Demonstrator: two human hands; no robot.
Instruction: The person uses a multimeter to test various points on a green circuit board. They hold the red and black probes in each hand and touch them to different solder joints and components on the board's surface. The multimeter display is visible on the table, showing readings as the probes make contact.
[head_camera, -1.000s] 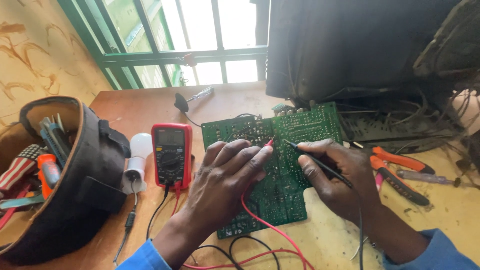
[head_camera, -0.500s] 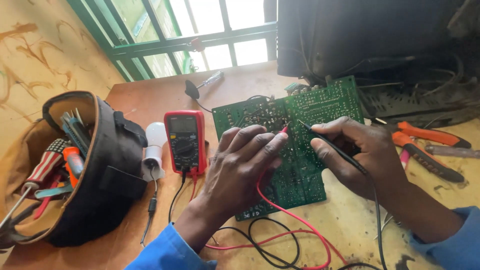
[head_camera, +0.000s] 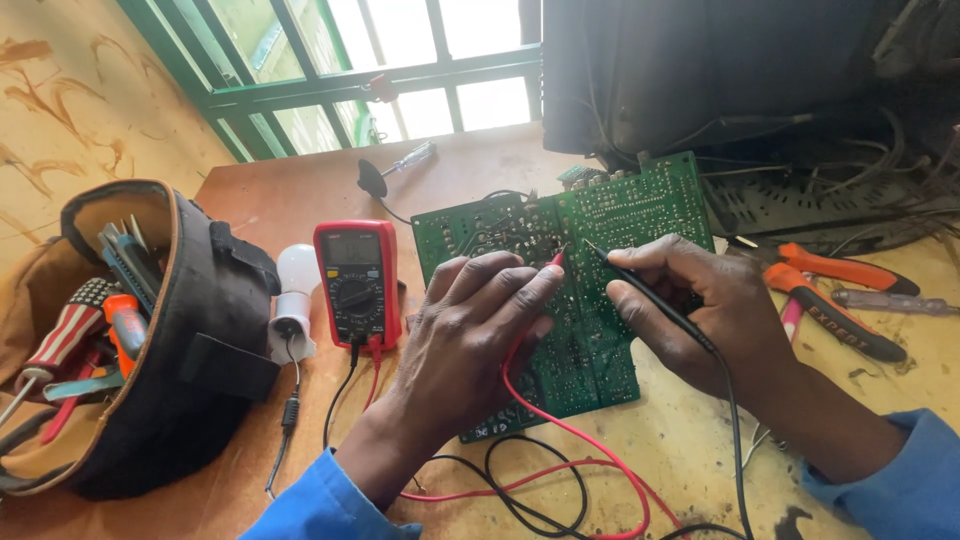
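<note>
— What's the bench like?
— A worn wooden table (head_camera: 300, 200) under a green-barred window (head_camera: 330, 60).
— And the hands?
— The left hand (head_camera: 470, 330) pinches a red probe (head_camera: 553, 261), the right hand (head_camera: 715, 310) a black probe (head_camera: 640, 290); both tips touch the green circuit board (head_camera: 600, 210) lying flat beneath them.
— Room around it?
— A red multimeter (head_camera: 357, 283) sits just left, orange pliers (head_camera: 835, 300) right, a dark casing (head_camera: 700, 70) behind.

One screen shows: the small grey rectangular display (head_camera: 355, 247) at the top of the red multimeter (head_camera: 357, 283), which lies on the worktop (head_camera: 300, 200) at about nine o'clock from the green circuit board (head_camera: 600, 290). The display looks blank-grey; its content is unreadable.
</note>
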